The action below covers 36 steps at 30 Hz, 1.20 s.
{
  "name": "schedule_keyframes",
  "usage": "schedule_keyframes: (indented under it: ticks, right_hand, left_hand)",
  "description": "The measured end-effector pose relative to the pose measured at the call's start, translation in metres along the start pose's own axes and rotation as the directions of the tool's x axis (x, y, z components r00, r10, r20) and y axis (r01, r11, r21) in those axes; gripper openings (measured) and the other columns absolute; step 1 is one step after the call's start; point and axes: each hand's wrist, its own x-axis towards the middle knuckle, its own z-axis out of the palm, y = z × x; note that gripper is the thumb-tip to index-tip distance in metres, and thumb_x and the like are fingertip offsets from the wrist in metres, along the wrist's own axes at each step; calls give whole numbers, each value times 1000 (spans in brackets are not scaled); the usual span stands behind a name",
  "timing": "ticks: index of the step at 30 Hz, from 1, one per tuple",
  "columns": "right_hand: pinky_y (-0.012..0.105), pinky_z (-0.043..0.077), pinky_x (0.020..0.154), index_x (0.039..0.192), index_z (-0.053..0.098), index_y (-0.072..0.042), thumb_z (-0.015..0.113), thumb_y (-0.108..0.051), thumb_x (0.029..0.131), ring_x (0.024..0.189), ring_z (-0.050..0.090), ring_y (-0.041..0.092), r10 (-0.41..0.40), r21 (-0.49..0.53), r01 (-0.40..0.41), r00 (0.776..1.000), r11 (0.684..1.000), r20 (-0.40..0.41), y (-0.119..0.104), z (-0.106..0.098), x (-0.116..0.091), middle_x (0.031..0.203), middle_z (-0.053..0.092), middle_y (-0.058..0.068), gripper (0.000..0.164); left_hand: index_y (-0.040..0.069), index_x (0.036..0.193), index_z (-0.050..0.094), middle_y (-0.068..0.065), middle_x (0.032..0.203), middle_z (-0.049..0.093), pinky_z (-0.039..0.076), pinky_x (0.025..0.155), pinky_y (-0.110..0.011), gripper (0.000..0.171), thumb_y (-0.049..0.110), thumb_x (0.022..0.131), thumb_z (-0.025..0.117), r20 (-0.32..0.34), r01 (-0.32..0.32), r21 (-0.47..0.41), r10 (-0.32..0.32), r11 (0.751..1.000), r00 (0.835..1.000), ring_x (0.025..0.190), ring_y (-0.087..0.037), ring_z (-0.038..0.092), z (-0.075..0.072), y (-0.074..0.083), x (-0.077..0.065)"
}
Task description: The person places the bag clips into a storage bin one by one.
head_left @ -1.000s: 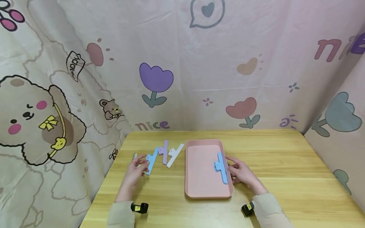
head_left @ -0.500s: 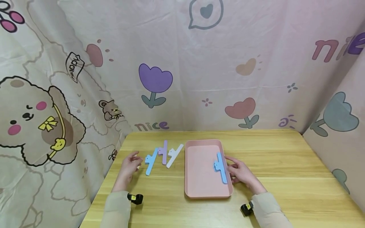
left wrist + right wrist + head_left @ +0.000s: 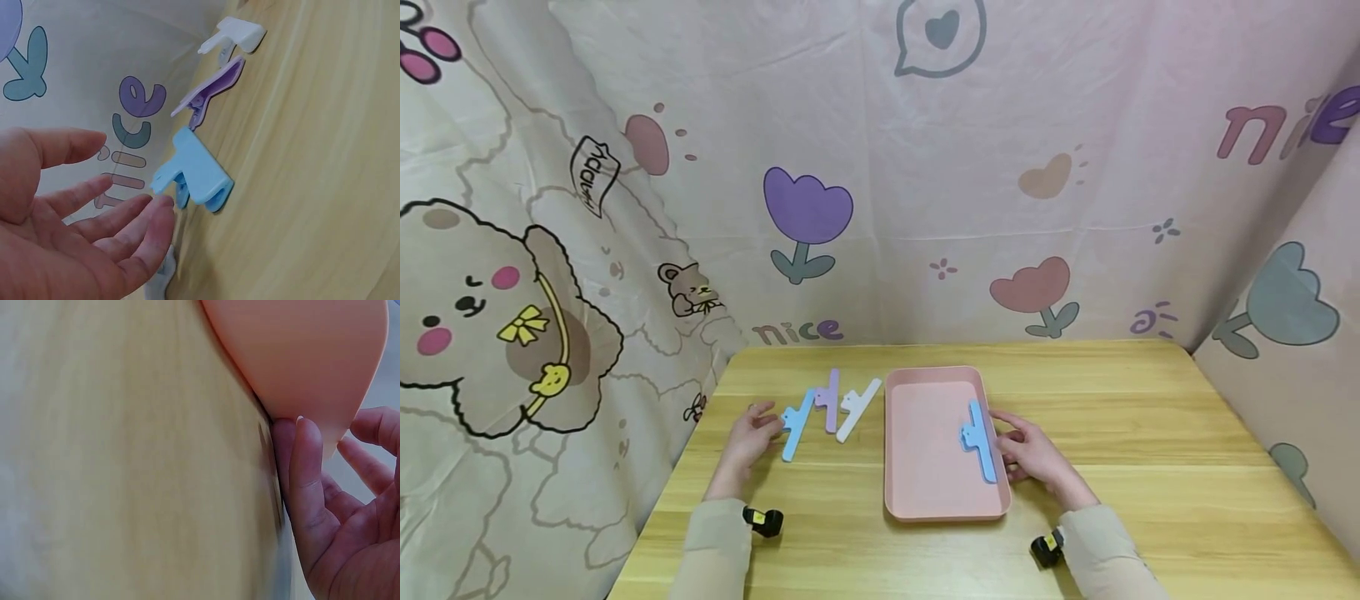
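Note:
My left hand (image 3: 754, 435) is held with fingers loosely bent beside a blue bag clip (image 3: 797, 425) on the table; its fingertips are close to the clip's handle, and whether they touch cannot be made out. Beyond that clip lie a purple clip (image 3: 828, 401) and a white clip (image 3: 858, 410). In the left wrist view a pale clip-like piece (image 3: 162, 275) shows partly behind the fingers. My right hand (image 3: 1033, 454) rests against the outer right wall of a pink tray (image 3: 917, 500), thumb low and forefinger near the rim. Another blue clip (image 3: 978, 442) lies inside along that wall.
The wooden table (image 3: 1112, 400) extends right of the tray and in front of it. A patterned cloth (image 3: 910, 250) hangs behind the table and down both sides. Black cameras are strapped at both wrists.
My left hand drew back left from the blue clip, then came slightly right toward it again. The right hand stays at the tray, and the clips lie where they were.

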Motion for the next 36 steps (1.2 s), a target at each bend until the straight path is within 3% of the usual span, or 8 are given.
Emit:
schedule_keyframes:
  ticks: [8, 16, 22, 36]
  right_hand:
    - [43, 57, 58, 151, 37, -9, 52, -3, 96, 75, 65, 27, 14, -9, -15, 1000, 1000, -23, 1, -2, 1, 110, 60, 22, 57]
    - [43, 58, 58, 151, 37, -9, 52, -4, 96, 75, 65, 27, 14, -13, -14, 1000, 1000, -17, 2, -3, 2, 110, 61, 21, 57]
    - [43, 58, 58, 151, 36, -9, 53, -5, 96, 76, 66, 27, 7, -8, -7, 1000, 1000, -4, 2, -3, 2, 109, 61, 22, 58]
    - [44, 58, 58, 152, 36, -10, 53, -6, 97, 76, 66, 27, 17, -9, -17, 1000, 1000, 1, 0, -1, 1, 110, 60, 23, 57]
  left_hand:
    - [-5, 146, 34, -32, 134, 48, 53, 84, -42, 55, 5, 97, 56, 11, 7, -47, -6, 999, 1000, 100, -32, 62, 11, -2, 4]
    - [-9, 138, 43, -25, 103, 62, 52, 64, -31, 45, 1, 96, 56, 15, 31, -55, -30, 998, 999, 78, -24, 63, 24, -6, 9]
    - [-9, 136, 46, -20, 95, 66, 50, 60, -28, 42, 1, 96, 56, 4, 45, -51, -45, 998, 999, 75, -20, 63, 31, -9, 11]
    - [-11, 136, 43, -20, 83, 67, 52, 52, -25, 45, -6, 93, 55, -60, 72, -150, -82, 986, 995, 64, -19, 65, 39, -12, 17]
